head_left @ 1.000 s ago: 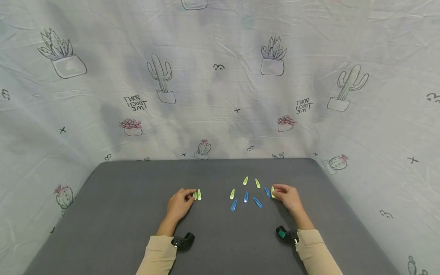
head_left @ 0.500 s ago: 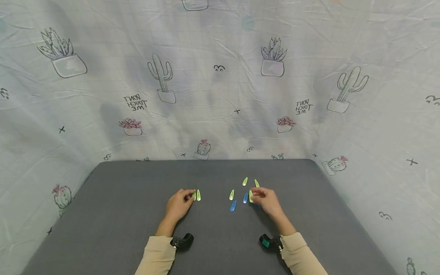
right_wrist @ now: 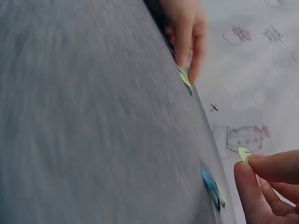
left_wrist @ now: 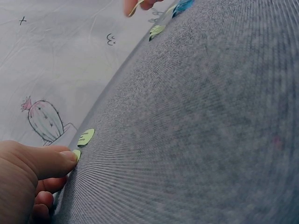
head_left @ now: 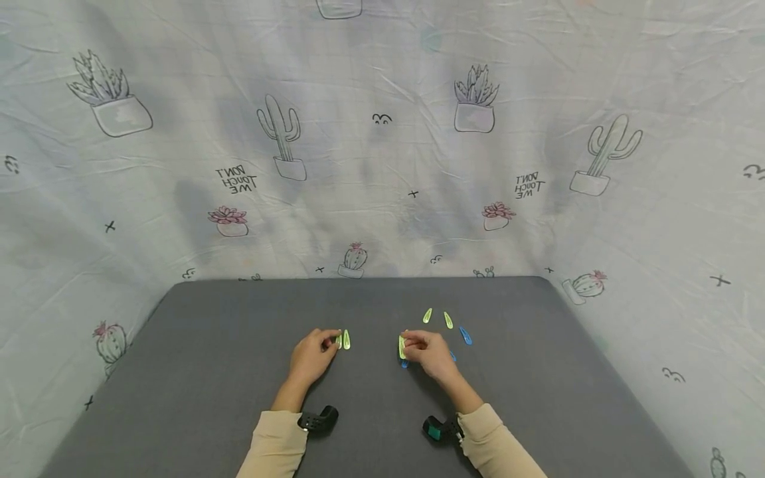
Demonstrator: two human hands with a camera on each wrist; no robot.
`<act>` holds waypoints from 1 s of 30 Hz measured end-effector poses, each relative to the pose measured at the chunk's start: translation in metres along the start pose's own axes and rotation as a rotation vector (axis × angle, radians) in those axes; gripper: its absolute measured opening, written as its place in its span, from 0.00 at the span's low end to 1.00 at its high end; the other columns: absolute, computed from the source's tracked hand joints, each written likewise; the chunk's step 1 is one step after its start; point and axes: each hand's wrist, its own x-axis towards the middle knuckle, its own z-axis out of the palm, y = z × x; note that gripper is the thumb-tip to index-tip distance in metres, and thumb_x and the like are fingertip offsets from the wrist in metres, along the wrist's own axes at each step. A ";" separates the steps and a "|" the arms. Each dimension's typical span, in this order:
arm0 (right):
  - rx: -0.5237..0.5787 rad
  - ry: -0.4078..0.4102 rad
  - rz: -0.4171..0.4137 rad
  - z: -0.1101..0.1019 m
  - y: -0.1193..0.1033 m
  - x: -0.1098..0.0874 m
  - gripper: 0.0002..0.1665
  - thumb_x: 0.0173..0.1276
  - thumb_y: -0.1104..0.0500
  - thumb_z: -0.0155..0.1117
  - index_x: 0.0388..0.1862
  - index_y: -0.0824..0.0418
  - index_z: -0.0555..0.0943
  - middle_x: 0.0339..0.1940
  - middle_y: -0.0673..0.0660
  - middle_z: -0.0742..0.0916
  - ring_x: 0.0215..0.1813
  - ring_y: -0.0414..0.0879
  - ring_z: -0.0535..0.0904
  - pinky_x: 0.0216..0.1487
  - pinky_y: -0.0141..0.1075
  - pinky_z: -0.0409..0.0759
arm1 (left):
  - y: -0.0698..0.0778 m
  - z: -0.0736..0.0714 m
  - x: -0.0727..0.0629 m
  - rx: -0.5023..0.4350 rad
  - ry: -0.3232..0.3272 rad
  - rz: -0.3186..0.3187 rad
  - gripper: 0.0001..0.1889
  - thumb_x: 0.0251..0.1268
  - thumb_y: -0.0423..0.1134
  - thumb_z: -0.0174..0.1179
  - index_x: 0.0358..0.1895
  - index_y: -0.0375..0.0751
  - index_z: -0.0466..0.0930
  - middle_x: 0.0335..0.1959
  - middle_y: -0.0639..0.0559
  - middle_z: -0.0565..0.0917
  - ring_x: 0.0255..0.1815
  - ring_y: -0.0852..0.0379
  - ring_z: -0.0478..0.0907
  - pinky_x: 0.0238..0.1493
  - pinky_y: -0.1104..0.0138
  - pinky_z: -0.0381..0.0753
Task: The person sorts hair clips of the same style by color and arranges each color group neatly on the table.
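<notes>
The right hand (head_left: 431, 357) has moved toward the left across the gray desk (head_left: 370, 411), its fingers pinching a yellow-green snap hair clip (right_wrist: 243, 154) above a blue snap clip (right_wrist: 211, 184). The left hand (head_left: 311, 358) pinches a second yellow-green clip (head_left: 339, 341) between its fingers, just beside a matching clip (head_left: 346, 340).

Clips (head_left: 346, 340): smooth, like painted metal
Table (head_left: 370, 411): matt, finely ribbed cloth
Sheet (head_left: 335, 199): wrinkled cloth
Sleeves (head_left: 275, 446): matt cloth

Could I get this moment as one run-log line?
left grip: pinching green clip | right grip: pinching another green clip above table | loose: green clips, blue clips on table
</notes>
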 end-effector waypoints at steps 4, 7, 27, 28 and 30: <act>-0.001 -0.019 -0.037 0.011 -0.006 0.001 0.19 0.62 0.69 0.62 0.52 0.72 0.80 0.38 0.65 0.84 0.35 0.42 0.80 0.31 0.30 0.76 | 0.000 0.000 0.000 -0.002 -0.002 -0.002 0.13 0.57 0.38 0.65 0.46 0.48 0.85 0.25 0.57 0.72 0.22 0.62 0.63 0.27 0.67 0.61; 0.009 -0.020 -0.066 0.020 -0.010 0.004 0.19 0.62 0.69 0.62 0.52 0.74 0.79 0.38 0.67 0.84 0.36 0.49 0.81 0.30 0.31 0.76 | 0.000 0.000 0.000 -0.001 -0.002 -0.001 0.13 0.57 0.38 0.65 0.46 0.47 0.86 0.25 0.57 0.72 0.22 0.62 0.63 0.27 0.67 0.61; -0.147 0.009 -0.072 0.077 -0.025 0.035 0.17 0.56 0.71 0.66 0.47 0.67 0.84 0.33 0.58 0.87 0.33 0.42 0.82 0.30 0.29 0.76 | -0.002 0.001 0.001 0.007 0.007 0.005 0.12 0.56 0.38 0.66 0.45 0.47 0.86 0.24 0.58 0.72 0.22 0.63 0.64 0.27 0.67 0.62; -0.147 0.012 -0.076 0.079 -0.026 0.036 0.17 0.56 0.71 0.66 0.47 0.67 0.84 0.33 0.58 0.86 0.32 0.42 0.82 0.29 0.29 0.76 | -0.002 0.001 0.001 0.005 0.005 0.005 0.12 0.55 0.38 0.66 0.45 0.47 0.86 0.24 0.58 0.72 0.22 0.63 0.64 0.27 0.67 0.62; -0.148 0.013 -0.069 0.081 -0.027 0.038 0.17 0.56 0.71 0.65 0.47 0.67 0.84 0.33 0.58 0.86 0.32 0.42 0.81 0.29 0.29 0.76 | -0.002 0.000 0.001 0.002 0.002 0.002 0.12 0.55 0.39 0.66 0.45 0.47 0.86 0.24 0.58 0.72 0.22 0.63 0.64 0.27 0.67 0.62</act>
